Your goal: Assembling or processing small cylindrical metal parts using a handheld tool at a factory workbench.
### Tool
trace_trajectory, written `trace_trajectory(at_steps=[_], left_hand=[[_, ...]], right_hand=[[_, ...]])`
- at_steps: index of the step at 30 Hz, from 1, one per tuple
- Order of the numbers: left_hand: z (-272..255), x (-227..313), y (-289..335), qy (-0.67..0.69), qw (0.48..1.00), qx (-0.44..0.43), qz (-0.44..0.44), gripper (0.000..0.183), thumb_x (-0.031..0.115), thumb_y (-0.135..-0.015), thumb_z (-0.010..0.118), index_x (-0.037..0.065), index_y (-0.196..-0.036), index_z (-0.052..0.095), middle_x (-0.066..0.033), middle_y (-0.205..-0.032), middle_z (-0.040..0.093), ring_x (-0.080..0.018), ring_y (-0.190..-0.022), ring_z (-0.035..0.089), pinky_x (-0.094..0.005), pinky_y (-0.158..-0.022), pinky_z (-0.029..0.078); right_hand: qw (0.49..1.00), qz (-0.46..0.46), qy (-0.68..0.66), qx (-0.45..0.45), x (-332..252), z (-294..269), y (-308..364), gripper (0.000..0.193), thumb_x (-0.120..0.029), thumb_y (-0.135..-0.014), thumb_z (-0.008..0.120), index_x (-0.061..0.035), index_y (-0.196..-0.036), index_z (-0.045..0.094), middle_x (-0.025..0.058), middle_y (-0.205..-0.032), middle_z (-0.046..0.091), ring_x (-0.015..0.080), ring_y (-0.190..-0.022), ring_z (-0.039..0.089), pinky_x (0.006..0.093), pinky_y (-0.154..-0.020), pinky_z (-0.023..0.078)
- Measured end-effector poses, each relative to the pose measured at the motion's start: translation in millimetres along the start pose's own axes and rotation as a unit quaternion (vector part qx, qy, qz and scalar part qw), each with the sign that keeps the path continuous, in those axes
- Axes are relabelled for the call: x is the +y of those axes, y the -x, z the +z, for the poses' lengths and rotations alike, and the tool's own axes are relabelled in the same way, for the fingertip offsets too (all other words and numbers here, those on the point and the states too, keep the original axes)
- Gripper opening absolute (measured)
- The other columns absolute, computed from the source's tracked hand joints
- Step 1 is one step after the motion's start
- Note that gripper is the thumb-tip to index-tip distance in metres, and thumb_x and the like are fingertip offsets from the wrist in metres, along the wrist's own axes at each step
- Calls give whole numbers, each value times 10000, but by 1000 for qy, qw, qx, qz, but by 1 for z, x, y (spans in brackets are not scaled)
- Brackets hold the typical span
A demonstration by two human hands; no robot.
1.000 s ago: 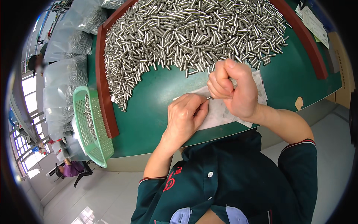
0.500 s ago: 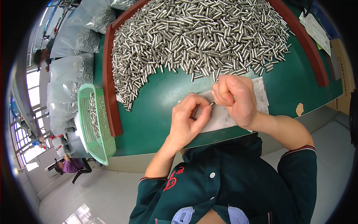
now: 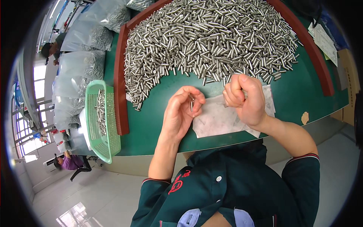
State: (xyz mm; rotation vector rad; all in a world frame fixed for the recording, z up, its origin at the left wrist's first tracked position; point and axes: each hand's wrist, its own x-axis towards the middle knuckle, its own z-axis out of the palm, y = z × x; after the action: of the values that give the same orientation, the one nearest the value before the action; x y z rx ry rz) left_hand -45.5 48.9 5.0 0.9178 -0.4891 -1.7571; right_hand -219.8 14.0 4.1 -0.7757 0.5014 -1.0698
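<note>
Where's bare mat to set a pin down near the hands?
Bare green mat lies between the red rail, the pin heap and the left hand; another strip sits right of the white sheet. Crowded: the whole far side under the heap.

Pin heap behind sheet on table; basket w/ pins at left edge.

dark green short-sleeved shirt — red-white cuff trim, red chest emblem, white button.
</note>
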Motion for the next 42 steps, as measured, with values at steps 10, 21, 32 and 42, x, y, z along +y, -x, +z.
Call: trace_trajectory(at_steps=[10,21,32,42], left_hand=[[16,5,-27,-671,704,119,200,173,100,-671,684,-3,-756,574,-21,-441,306,-115,-392,290,-284,-395,266],[5,9,-27,-771,559,-19,305,110,0,-727,584,38,-828,605,-104,-638,585,-243,-548,558,-318,-503,431],[-8,7,-12,-528,840,25,121,80,87,-830,564,12,-838,537,53,-590,446,-24,-504,353,-180,-441,277],[-13,12,-14,-202,979,-28,-22,99,87,-875,477,9,-929,505,-83,-758,546,-21,-468,270,-173,-427,206]], right_hand=[[999,8,-35,2,-2,1,0,351,-182,-876,309,-87,-540,273,-25,-482,253,64,-437,200,231,-415,190],[999,19,-42,11,-3,-2,-2,341,-175,-873,315,-85,-546,281,-25,-487,266,64,-432,209,229,-414,206],[999,19,-46,7,-3,-1,-5,355,-188,-882,314,-85,-545,278,-27,-475,254,65,-419,195,234,-398,192],[999,15,-39,13,-3,0,-5,365,-185,-885,296,-87,-535,269,-21,-461,251,68,-405,192,234,-392,183]])
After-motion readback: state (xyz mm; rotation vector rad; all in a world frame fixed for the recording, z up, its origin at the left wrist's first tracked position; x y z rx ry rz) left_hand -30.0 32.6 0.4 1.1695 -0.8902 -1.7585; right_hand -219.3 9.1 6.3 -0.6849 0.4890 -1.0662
